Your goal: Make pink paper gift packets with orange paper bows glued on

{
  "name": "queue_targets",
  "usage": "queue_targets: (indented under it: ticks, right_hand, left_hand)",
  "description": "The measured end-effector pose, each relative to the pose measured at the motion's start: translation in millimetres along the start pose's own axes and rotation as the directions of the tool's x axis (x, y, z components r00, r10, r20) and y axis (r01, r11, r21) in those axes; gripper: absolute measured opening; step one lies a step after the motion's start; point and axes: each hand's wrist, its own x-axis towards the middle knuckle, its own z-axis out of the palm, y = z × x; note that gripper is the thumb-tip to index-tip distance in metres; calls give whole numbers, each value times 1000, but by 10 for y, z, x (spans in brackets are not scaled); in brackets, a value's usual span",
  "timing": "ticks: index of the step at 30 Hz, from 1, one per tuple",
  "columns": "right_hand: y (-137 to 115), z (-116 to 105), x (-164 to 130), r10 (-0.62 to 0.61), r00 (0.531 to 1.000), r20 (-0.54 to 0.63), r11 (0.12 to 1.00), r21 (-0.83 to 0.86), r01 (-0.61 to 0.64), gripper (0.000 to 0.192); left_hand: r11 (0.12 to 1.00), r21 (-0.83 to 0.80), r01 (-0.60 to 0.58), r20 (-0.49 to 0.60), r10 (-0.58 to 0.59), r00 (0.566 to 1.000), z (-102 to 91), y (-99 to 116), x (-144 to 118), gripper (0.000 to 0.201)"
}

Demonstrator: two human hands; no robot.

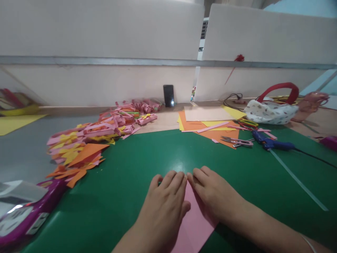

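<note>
Grip: both our hands lie flat and open, palms down, gripping nothing; we press on a pink paper sheet [193,221].
Left hand: our left hand [164,200] covers the sheet's left side, fingers together and pointing far.
Right hand: our right hand [213,193] rests on the sheet's right side, its fingertips just touching those of the left.
Pink sheet: it lies near us on the green mat [126,175], its far corner hidden under our fingers.
Writing: we can read no brand, label or lettering anywhere.
Far left: a heap of pink, yellow and orange paper scraps [89,140] spills over the mat's edge.
Far middle: a dark phone [168,95] leans upright against the partition.
Far right: orange and yellow sheets [210,126], with snips [238,141] on them and a blue glue gun [271,142] just to their right.
Near left: a purple shiny packet [26,211].
</note>
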Motion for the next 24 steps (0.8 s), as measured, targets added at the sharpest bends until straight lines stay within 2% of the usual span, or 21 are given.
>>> queue_targets:
  ticks: [5, 11, 18, 22, 24]
  right_hand:
    - [14, -25, -6, -15, 999, 50, 998, -65, 19, 3]
    - [67, -101, -238, -5, 999, 33, 990, -142, 10, 6]
    - [-9, -131, -380, 73, 996, 46, 987, -148, -66, 9]
    - [0, -156, -361, 138, 988, 75, 986, -102, -130, 13]
    - [16, -184, -331, 203, 971, 130, 979, -38, -199, 12]
  left_hand:
    - [999, 40, -13, 13, 13, 1000, -33, 0, 3, 37]
    - [999, -18, -28, 62, 29, 998, -58, 8, 4, 36]
    - [997, -61, -52, 40, 54, 998, -133, 80, 47, 37]
    - [972, -223, -77, 56, 92, 994, -272, -87, 108, 32]
    - [938, -347, -17, 57, 39, 998, -344, -225, 123, 38]
